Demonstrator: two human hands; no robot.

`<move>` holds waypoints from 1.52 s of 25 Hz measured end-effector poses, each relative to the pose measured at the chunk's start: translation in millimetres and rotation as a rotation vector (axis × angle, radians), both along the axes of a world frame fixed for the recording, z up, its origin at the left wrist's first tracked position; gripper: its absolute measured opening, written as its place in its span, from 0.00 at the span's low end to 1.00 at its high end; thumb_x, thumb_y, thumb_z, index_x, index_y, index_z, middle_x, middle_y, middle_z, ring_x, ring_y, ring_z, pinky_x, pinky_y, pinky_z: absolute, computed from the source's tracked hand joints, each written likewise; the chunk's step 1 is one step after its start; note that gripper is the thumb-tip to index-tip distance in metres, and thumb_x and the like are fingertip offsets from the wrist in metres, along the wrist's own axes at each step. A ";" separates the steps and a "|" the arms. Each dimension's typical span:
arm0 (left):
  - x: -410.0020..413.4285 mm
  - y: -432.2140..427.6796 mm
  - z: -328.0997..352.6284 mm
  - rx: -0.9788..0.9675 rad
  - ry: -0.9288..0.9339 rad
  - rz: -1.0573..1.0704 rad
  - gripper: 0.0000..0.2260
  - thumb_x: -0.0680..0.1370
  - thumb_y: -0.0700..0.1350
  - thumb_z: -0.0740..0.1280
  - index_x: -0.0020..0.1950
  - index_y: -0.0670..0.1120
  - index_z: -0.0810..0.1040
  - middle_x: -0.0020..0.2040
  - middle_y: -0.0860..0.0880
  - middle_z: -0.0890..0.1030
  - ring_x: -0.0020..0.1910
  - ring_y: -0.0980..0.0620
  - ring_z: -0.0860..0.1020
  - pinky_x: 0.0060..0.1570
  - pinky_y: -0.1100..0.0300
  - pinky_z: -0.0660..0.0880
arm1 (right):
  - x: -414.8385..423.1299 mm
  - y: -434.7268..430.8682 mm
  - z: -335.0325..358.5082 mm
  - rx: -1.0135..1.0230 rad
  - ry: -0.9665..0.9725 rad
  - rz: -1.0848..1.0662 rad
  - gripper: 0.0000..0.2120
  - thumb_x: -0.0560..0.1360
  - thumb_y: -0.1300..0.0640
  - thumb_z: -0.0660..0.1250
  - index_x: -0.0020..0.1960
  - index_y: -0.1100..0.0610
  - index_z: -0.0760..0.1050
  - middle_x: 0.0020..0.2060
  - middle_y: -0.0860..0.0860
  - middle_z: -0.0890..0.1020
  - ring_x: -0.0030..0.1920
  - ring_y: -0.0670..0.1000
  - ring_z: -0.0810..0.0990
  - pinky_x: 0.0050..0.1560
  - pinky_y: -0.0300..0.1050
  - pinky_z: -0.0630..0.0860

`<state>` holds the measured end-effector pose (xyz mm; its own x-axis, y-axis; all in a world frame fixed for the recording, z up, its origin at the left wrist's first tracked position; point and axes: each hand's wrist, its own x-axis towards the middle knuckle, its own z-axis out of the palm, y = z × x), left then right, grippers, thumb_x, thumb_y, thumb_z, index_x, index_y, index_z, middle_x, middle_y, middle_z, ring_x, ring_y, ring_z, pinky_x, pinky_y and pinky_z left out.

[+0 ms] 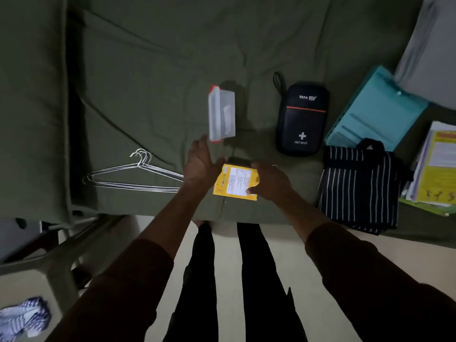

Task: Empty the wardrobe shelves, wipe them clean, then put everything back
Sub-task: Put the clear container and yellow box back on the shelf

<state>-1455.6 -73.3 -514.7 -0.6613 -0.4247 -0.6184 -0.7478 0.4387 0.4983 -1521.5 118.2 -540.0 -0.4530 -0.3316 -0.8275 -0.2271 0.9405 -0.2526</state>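
Right hand (270, 182) is gripping the yellow packet (234, 183) over the bed (148, 70) — staging shelf items; left hand (199, 164) is hovering, fingers apart, by the box (221, 113)

hands (237, 172) on yellow packet (234, 183), hangers (133, 174), green bedsheet (148, 70)

Probably a home bedroom: olive-sheeted bed (153, 70), wire hangers (133, 172), dim light

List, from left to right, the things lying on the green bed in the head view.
wire hangers → clear plastic box → yellow packet → first aid kit → striped bag → stack of papers
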 end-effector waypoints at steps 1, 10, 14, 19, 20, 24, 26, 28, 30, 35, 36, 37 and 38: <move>-11.1 2.1 -7.8 -0.021 0.006 0.036 0.38 0.77 0.53 0.73 0.80 0.41 0.58 0.76 0.39 0.64 0.76 0.42 0.62 0.70 0.54 0.62 | -0.8 -2.9 -14.8 0.002 0.023 0.084 0.41 0.63 0.44 0.80 0.70 0.53 0.67 0.65 0.53 0.75 0.62 0.59 0.75 0.60 0.51 0.73; -72.6 25.6 -74.4 -0.211 0.053 0.089 0.61 0.65 0.65 0.79 0.83 0.42 0.46 0.81 0.40 0.57 0.77 0.39 0.62 0.70 0.46 0.67 | 19.2 -4.0 -82.6 0.073 0.094 0.307 0.51 0.58 0.43 0.82 0.73 0.54 0.62 0.68 0.53 0.68 0.68 0.60 0.68 0.65 0.52 0.68; -77.5 23.9 -83.8 -0.220 0.051 0.125 0.55 0.68 0.53 0.78 0.83 0.44 0.46 0.75 0.43 0.66 0.66 0.39 0.73 0.60 0.45 0.75 | 15.1 12.4 -69.1 0.079 0.006 0.269 0.37 0.63 0.38 0.77 0.65 0.53 0.70 0.64 0.51 0.73 0.69 0.58 0.67 0.66 0.50 0.67; -39.5 -2.2 -52.8 -0.048 0.151 0.250 0.45 0.67 0.53 0.74 0.79 0.43 0.59 0.68 0.44 0.74 0.62 0.42 0.76 0.59 0.51 0.75 | -7.4 33.2 -33.7 -0.037 -0.154 -0.337 0.33 0.60 0.36 0.76 0.60 0.49 0.75 0.52 0.46 0.83 0.53 0.51 0.82 0.51 0.47 0.78; -29.8 -5.3 -39.7 -0.033 0.165 0.259 0.45 0.66 0.54 0.74 0.79 0.44 0.60 0.67 0.44 0.75 0.62 0.42 0.76 0.59 0.51 0.75 | -12.3 34.0 -25.4 -0.090 -0.168 -0.426 0.34 0.58 0.35 0.76 0.59 0.48 0.75 0.51 0.44 0.84 0.50 0.49 0.83 0.50 0.49 0.80; 8.6 -7.6 22.3 0.013 0.201 0.380 0.39 0.65 0.59 0.76 0.72 0.51 0.67 0.59 0.49 0.79 0.55 0.45 0.79 0.53 0.48 0.78 | -27.8 15.3 28.0 -0.268 -0.117 -0.642 0.26 0.62 0.40 0.81 0.53 0.47 0.74 0.48 0.42 0.84 0.46 0.43 0.83 0.44 0.45 0.81; 24.2 -3.6 56.0 0.044 0.250 0.456 0.35 0.65 0.60 0.77 0.69 0.54 0.68 0.55 0.51 0.80 0.52 0.48 0.80 0.50 0.50 0.79 | -35.7 -6.2 64.1 -0.340 -0.075 -0.681 0.21 0.66 0.45 0.80 0.51 0.48 0.72 0.46 0.42 0.83 0.44 0.44 0.82 0.43 0.42 0.78; 35.0 2.8 98.4 0.043 0.333 0.522 0.32 0.68 0.54 0.80 0.67 0.54 0.70 0.52 0.57 0.79 0.50 0.59 0.80 0.47 0.62 0.76 | -36.1 -32.6 101.6 -0.395 -0.081 -0.714 0.18 0.66 0.48 0.80 0.46 0.50 0.73 0.43 0.43 0.82 0.43 0.48 0.83 0.45 0.52 0.82; 42.4 10.1 135.5 0.020 0.391 0.585 0.30 0.69 0.48 0.81 0.65 0.53 0.71 0.51 0.60 0.79 0.49 0.64 0.79 0.43 0.71 0.72 | -28.3 -59.8 135.4 -0.429 -0.140 -0.716 0.18 0.64 0.49 0.79 0.44 0.50 0.71 0.41 0.45 0.82 0.41 0.50 0.84 0.44 0.59 0.83; 75.7 -7.8 221.7 -0.086 0.492 0.638 0.22 0.75 0.61 0.73 0.67 0.59 0.74 0.63 0.60 0.75 0.61 0.58 0.75 0.53 0.64 0.76 | 8.0 -114.5 202.8 -0.618 -0.191 -0.608 0.24 0.60 0.44 0.74 0.51 0.45 0.68 0.47 0.50 0.83 0.43 0.53 0.85 0.38 0.59 0.84; 86.9 -17.0 239.7 -0.060 0.548 0.676 0.16 0.78 0.59 0.70 0.65 0.61 0.76 0.62 0.59 0.78 0.61 0.56 0.77 0.52 0.61 0.78 | 16.2 -122.3 223.7 -0.658 -0.207 -0.611 0.22 0.62 0.47 0.75 0.51 0.46 0.68 0.48 0.51 0.83 0.43 0.53 0.85 0.38 0.58 0.84; 105.0 -29.9 255.3 -0.060 0.593 0.709 0.12 0.79 0.57 0.69 0.63 0.62 0.78 0.60 0.56 0.80 0.59 0.53 0.79 0.50 0.60 0.80 | 25.9 -132.1 240.4 -0.693 -0.225 -0.595 0.19 0.66 0.52 0.75 0.51 0.48 0.69 0.48 0.52 0.84 0.43 0.52 0.85 0.38 0.56 0.84; 123.5 -41.5 269.0 -0.067 0.633 0.748 0.13 0.78 0.57 0.69 0.63 0.62 0.77 0.58 0.55 0.81 0.57 0.53 0.80 0.50 0.58 0.80 | 36.9 -140.0 254.8 -0.717 -0.254 -0.558 0.17 0.69 0.57 0.75 0.51 0.50 0.70 0.48 0.53 0.84 0.42 0.51 0.85 0.37 0.53 0.84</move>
